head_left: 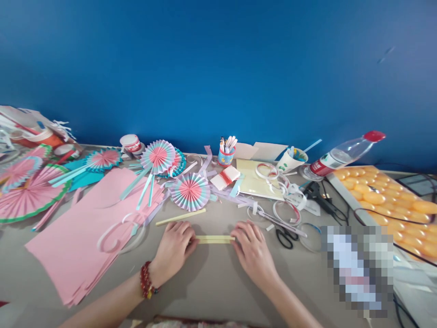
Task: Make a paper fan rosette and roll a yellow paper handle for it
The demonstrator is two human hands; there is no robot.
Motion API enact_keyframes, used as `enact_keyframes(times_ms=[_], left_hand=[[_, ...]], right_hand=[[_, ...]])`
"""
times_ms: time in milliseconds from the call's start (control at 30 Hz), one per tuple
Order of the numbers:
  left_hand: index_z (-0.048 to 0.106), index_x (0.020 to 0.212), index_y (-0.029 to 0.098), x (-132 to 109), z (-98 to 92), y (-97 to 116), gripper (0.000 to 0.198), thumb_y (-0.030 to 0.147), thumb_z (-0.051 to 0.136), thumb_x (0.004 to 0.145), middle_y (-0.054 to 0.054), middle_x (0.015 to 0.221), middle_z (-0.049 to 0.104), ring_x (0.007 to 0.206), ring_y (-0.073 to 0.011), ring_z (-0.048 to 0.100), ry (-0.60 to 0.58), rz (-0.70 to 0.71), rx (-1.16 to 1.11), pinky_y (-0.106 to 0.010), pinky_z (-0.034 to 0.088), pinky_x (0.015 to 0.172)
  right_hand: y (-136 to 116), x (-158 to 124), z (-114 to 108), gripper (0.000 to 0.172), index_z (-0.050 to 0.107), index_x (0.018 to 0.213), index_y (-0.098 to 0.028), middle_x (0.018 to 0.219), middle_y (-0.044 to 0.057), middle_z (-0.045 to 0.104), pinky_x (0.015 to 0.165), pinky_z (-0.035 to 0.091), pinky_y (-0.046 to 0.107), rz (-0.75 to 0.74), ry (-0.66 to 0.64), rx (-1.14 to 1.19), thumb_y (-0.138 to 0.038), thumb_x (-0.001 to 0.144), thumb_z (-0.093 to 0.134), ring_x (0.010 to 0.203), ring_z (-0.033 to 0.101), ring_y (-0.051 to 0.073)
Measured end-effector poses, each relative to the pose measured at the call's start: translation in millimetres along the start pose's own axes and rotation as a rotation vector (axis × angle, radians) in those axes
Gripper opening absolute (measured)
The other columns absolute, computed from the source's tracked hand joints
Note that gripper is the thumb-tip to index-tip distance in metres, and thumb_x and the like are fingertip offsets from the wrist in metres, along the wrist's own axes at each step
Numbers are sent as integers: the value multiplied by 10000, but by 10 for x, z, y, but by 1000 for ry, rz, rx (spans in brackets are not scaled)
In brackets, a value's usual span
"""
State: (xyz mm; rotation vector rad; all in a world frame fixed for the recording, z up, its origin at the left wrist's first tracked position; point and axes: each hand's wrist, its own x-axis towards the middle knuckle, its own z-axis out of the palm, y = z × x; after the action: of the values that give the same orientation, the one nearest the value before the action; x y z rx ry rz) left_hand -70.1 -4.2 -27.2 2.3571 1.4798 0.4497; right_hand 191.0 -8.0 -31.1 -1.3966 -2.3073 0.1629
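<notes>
A pale yellow folded paper strip [215, 239] lies level between my two hands, with a lengthwise line along its middle. My left hand [175, 243], with a red beaded bracelet [146, 280] at the wrist, has its fingers closed on the left end. At the right end, the fingers of my right hand [252, 248] are closed on the strip too. Just beyond my left hand rests a second narrow yellow strip [180, 217]. A pleated paper rosette [190, 192] in pink and lilac lies behind it.
Pink paper sheets [88, 237] are stacked at left, near several paper fans [34, 191]. Black-handled scissors [286, 238], a glue gun [321, 200] and paper strip curls lie at right. A pen cup [226, 156] and a tilted-looking bottle [341, 157] stand by the blue wall.
</notes>
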Motion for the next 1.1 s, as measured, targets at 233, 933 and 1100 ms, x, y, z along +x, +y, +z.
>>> enact_keyframes(times_ms=[233,933,1100], left_hand=[[550,813,191,-8,-22,20,113,160,537,921,-30,863,581,838,-221,556,-15,0,38,-379,400,790],[531,864,213,-341,-73,-251,120,183,463,958,-53,989,561,965,-239,543,168,-127,-24,-416,415,885],[528,939,218,-330,-114,-180,103,212,436,986,-54,1004,566,1031,-237,530,203,-135,-92,-424,394,943]], right_hand=[[-61,123,10,491,574,1298,-352,1178,37,669,982,431,427,-403,-173,-41,-102,877,610,1053,561,240],[-42,136,27,376,579,1278,-366,1224,17,647,948,393,385,-368,-272,-109,-203,940,573,1078,526,221],[-49,143,23,369,588,1267,-368,1206,21,651,985,379,405,-377,-264,-117,-208,934,578,1079,529,219]])
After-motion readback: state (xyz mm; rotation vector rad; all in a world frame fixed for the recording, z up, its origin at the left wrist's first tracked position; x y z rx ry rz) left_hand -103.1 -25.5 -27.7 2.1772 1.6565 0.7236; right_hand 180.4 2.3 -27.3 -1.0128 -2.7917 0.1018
